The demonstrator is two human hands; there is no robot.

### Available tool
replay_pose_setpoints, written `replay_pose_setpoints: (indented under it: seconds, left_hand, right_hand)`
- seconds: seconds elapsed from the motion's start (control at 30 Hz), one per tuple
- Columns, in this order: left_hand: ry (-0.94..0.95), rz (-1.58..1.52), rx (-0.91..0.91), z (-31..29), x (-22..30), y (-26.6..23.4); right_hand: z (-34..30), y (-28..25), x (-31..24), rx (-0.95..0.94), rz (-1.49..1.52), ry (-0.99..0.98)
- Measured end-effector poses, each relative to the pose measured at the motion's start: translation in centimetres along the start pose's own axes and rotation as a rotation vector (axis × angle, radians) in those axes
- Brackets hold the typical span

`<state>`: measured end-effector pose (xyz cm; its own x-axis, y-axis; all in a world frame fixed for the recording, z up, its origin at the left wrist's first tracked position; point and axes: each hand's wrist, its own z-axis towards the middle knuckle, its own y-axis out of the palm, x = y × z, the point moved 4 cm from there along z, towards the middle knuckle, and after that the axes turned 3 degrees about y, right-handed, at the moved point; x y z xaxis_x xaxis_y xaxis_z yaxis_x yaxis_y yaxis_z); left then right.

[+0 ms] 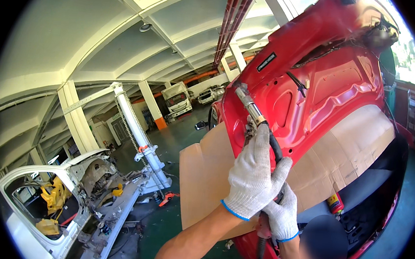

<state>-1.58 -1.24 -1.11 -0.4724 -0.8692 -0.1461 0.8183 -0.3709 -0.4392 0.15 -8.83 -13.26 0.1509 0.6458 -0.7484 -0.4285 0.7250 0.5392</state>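
Note:
A tool resembling a welding torch, with a silver nozzle and a curved black neck, points up and left at the corner of a raised red car panel. My left hand, in a white knit glove with a blue cuff, is closed around its neck, fingers upward near the nozzle. Below it, my right hand, gloved alike, grips the handle; its palm side is hidden. From the handle a dark cable runs down. The tip is close to the panel's edge; I cannot tell whether they touch.
Brown cardboard covers the opening below the panel. A red-and-yellow can lies at right. On the left stand a stripped white car body and a pulling post with chain. A white truck is parked behind.

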Motion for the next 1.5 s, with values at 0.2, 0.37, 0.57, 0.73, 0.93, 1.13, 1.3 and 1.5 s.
replay_pose_setpoints:
  seconds: [0.2,0.37,0.57,0.73,0.93,1.13,1.3,1.5]
  left_hand:
    - [0.057,0.013,0.056,0.1,-0.4,-0.2]
    - [-0.023,-0.032,0.016,-0.1,-1.1,-0.7]
    - [-0.046,-0.077,0.006,0.0,-2.0,-1.2]
    - [-0.039,-0.118,0.003,-0.1,-2.4,-1.5]
    - [0.026,-0.143,0.051,-0.3,-3.3,-1.6]
    - [0.016,-0.155,0.029,-0.3,-3.3,-1.9]
    - [0.012,-0.145,0.012,-0.3,-3.4,-2.2]
    - [0.007,-0.153,0.001,-0.2,-3.5,-2.3]
  right_hand:
    - [0.5,0.5,0.6,0.020,-0.032,-0.012]
    - [0.5,1.4,0.9,0.038,-0.020,-0.029]
    - [0.4,2.7,1.2,0.075,0.001,-0.039]
    - [0.3,3.0,2.1,0.111,-0.007,-0.049]
    - [0.6,3.5,2.7,0.112,-0.037,-0.096]
    - [0.4,3.7,2.7,0.131,-0.055,-0.120]
    - [-0.1,4.6,1.5,0.148,-0.030,-0.034]
    - [-0.2,4.9,1.1,0.150,-0.024,-0.042]
